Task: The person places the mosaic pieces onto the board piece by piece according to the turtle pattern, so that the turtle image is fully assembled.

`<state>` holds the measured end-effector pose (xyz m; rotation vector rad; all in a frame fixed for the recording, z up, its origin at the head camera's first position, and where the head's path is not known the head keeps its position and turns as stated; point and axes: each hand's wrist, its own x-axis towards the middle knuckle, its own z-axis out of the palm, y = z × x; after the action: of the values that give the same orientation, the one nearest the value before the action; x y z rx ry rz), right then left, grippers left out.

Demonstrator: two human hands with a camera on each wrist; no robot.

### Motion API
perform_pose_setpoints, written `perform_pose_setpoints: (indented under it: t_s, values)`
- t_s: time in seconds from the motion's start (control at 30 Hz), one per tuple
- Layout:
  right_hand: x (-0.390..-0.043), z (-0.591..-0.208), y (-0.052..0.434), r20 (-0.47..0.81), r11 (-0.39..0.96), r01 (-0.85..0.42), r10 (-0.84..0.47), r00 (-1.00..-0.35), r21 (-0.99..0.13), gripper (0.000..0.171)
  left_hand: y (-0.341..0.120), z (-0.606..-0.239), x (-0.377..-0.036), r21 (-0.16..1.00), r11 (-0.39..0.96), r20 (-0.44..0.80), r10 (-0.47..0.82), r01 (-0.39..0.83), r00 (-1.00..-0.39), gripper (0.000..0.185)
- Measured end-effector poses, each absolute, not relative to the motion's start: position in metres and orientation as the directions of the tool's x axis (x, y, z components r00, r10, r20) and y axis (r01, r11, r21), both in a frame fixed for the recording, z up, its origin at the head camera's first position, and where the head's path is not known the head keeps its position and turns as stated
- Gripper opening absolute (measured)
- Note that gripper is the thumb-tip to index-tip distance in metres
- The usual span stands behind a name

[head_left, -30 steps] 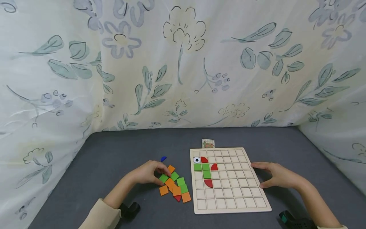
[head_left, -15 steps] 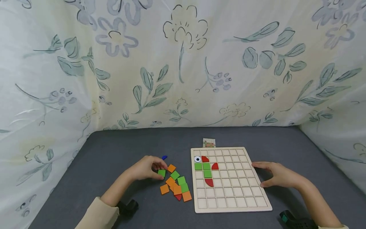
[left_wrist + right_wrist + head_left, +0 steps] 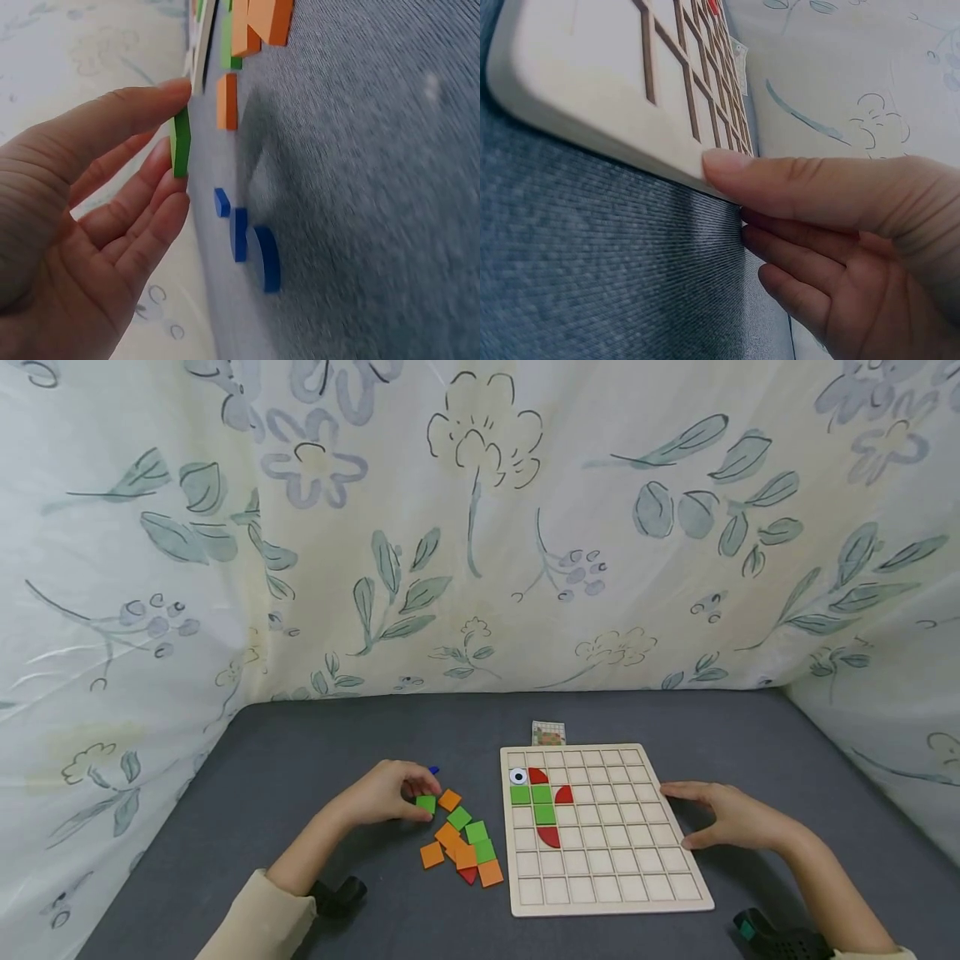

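left hand (image 3: pixel 386 793) pinches green tile (image 3: pixel 180 142) on edge | right hand (image 3: pixel 723 817) flat against board (image 3: pixel 637 893)

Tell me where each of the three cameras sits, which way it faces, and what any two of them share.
Head: worn high, looking forward and down at the grey table; both forearms, left hand and right hand show.
Left wrist: low behind the palm, facing along the tabletop; fingers pinch a green tile.
Right wrist: low beside the wooden board; thumb rests on its edge.
Shared: head and left wrist both show the green tile; head and right wrist the board.
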<state>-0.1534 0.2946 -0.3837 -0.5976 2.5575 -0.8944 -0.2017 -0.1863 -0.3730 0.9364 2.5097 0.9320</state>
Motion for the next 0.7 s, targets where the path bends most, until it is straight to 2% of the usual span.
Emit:
perform_pose_setpoints:
  t_s: [0.7]
  values:
    - [-0.152,-0.383,0.294,-0.226,0.73,-0.227,-0.466,-0.855,-0.645,0.08,-0.102,-0.356,-0.21,0.63,0.551,0.039,0.682,0.547,-0.731,0.027]
